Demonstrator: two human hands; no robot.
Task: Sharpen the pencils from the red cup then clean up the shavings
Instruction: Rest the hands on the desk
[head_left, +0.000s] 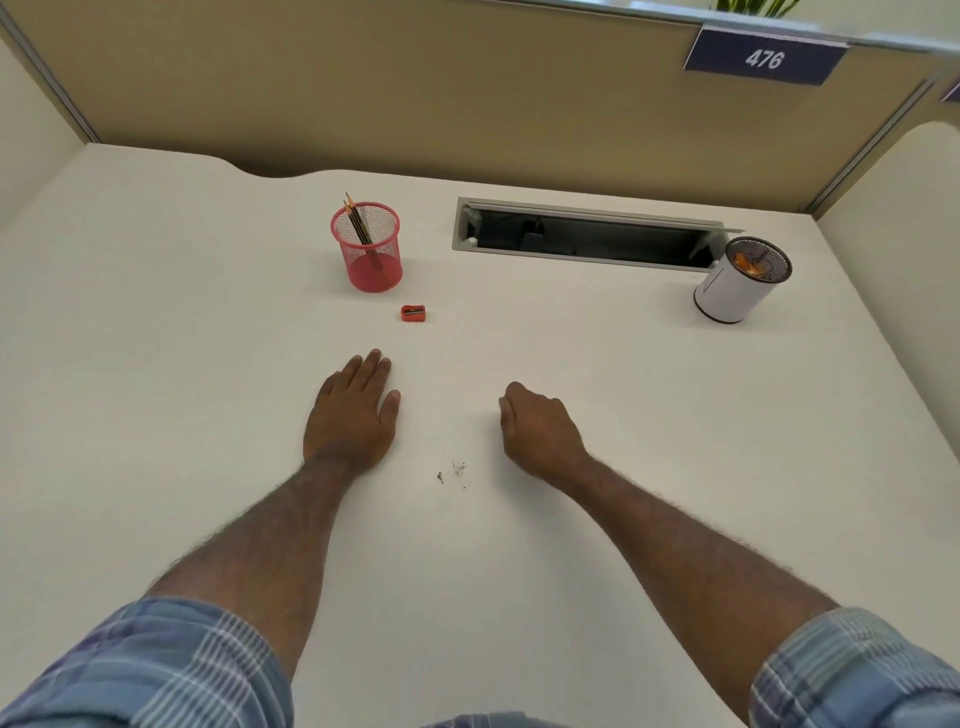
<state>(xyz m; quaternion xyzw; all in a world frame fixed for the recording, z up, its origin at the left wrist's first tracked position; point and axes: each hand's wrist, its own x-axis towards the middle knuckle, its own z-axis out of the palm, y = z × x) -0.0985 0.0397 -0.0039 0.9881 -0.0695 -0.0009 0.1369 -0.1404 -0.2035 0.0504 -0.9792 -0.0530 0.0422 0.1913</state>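
Observation:
A red mesh cup (370, 249) stands upright at the back of the white desk (156, 364), with pencils (356, 221) leaning in it, points up. A small red sharpener (413, 313) lies in front of the cup. My left hand (354, 410) rests flat on the desk, fingers straight, just short of the sharpener. My right hand (540, 428) rests on the desk to the right, fingers curled under; whether it holds anything is hidden. A few dark specks of shavings (453, 472) lie between my wrists.
A white cylindrical bin (735, 291) with a black mesh rim stands at the right, orange shavings inside. An open cable tray slot (587, 236) is set into the desk behind it. Beige partition walls (467, 93) close off the back and sides.

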